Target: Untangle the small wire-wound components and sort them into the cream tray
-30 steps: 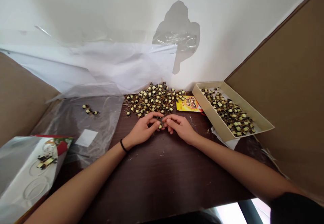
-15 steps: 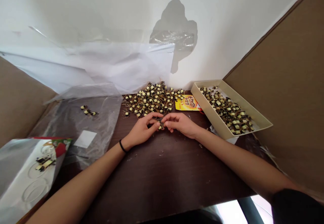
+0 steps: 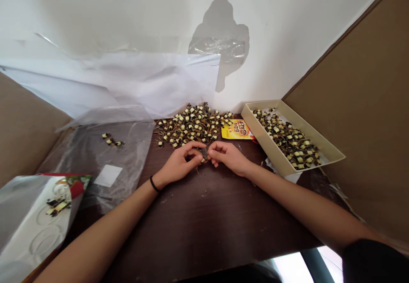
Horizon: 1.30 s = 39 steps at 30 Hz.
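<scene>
Between the thumb and fingers of my left hand (image 3: 182,161) is a small wire-wound coil (image 3: 203,160) with a pale yellow wrap, dark ends and thin leads. My right hand (image 3: 225,156) is closed in a pinch just right of the coil, its fingertips almost touching it. Whatever lies in that pinch, perhaps a thin lead, is too small to make out. Right behind both hands rises a heap of similar coils (image 3: 188,125), their brownish wires tangled.
On the right, a beige tray (image 3: 263,142) holds many more coils. A yellow printed packet (image 3: 236,129) lies between heap and tray. To the left are a clear plastic sheet (image 3: 128,159) with several coils and a plastic bag (image 3: 19,215). A white wall (image 3: 287,27) stands behind.
My right fingertips have drawn slightly right, away from the coil. My left hand stays almost in place with the coil, which has tilted a little.
</scene>
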### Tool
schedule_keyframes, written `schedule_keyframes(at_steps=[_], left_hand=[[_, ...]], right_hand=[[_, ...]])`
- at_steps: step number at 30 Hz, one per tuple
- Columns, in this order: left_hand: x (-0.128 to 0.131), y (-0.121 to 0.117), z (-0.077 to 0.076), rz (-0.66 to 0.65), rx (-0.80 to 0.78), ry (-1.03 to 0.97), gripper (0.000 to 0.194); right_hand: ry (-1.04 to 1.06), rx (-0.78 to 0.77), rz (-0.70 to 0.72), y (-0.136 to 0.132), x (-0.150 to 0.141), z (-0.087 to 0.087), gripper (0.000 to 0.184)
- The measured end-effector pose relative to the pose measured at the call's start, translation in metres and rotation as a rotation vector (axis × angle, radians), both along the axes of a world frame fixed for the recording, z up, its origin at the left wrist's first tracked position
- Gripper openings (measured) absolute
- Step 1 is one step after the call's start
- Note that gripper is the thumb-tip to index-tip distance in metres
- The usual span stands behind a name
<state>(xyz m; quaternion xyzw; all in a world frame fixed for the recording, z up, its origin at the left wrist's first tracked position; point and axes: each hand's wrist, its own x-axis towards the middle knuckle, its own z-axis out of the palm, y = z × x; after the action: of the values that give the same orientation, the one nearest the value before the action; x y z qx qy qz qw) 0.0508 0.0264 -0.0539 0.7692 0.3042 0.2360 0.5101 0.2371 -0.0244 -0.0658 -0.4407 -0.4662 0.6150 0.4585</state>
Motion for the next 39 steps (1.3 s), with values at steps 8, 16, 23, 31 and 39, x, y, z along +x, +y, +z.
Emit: schedule_keyframes(at_steps=[8,16,23,31,39], left_hand=[[0.0010,-0.0009,-0.0008,0.028,0.012,0.028,0.029],[0.0030,-0.0012,0.0024,0.037,0.037,0.047,0.027],[0.0021,-0.0011,0.0033,0.003,0.001,0.019,0.033],[0.0037,-0.0015,0.0032,0.015,-0.018,0.011,0.031],[0.0043,-0.0026,-0.0007,0.051,-0.010,0.038,0.026]], right_hand=[[-0.028,0.019,0.007,-0.0003,-0.0003,0.0010,0.030],[-0.175,0.063,0.055,-0.0043,-0.0053,0.0003,0.013],[-0.171,0.055,0.038,-0.0044,-0.0049,-0.0010,0.019],[-0.142,0.042,0.039,-0.0036,-0.0039,-0.0014,0.023],[-0.141,0.051,0.029,-0.0050,-0.0028,-0.0038,0.024]])
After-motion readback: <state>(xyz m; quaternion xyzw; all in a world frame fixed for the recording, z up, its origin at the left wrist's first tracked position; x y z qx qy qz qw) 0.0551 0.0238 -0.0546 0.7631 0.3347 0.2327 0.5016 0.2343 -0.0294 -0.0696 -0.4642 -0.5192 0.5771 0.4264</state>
